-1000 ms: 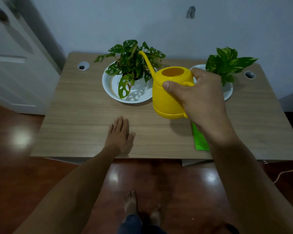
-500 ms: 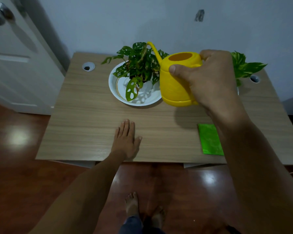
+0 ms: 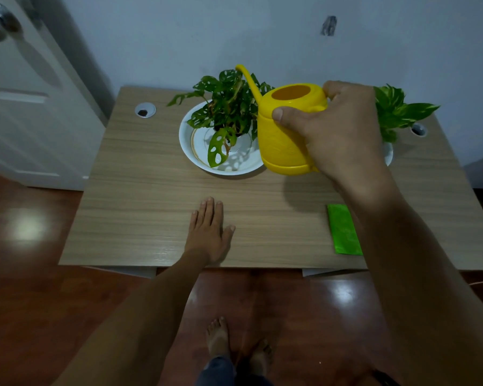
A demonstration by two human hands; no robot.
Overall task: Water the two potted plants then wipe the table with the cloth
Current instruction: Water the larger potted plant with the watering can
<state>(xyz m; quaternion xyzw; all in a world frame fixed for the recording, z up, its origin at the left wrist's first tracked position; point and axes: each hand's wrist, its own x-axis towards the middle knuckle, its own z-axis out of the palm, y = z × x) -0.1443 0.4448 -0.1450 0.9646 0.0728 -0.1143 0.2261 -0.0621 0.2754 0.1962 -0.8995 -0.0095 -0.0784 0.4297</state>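
1. Head view, right hand [image 3: 343, 129]: it is closed around the handle of the yellow watering can [image 3: 287, 135], thumb pressed on the near side of the body, and holds the can clear of the worktop [image 3: 140, 196]. The can sits nearly level, its open top visible and its spout [image 3: 247, 79] rising up and away to the left of the hand.

2. Head view, left hand [image 3: 209, 232]: it lies flat and spread on the worktop near the front edge, holding nothing, well apart from the can.

3. Head view, task things: the holey-leaved plant [image 3: 229, 107] stands in a white dish [image 3: 187, 135] just left of the can, under the spout. The second plant [image 3: 396, 112] is beyond the right hand, partly hidden by it. The green cloth [image 3: 343, 229] lies below the right forearm, near the front edge.

4. Step in hand, as I judge it: watering the first plant. No water is seen pouring yet.

5. To do it well, bring the spout tip over the soil at the plant's centre, then tip the can slowly by rolling the wrist forward, so that water lands inside the dish and not on the worktop. Keep the can's body off the leaves.
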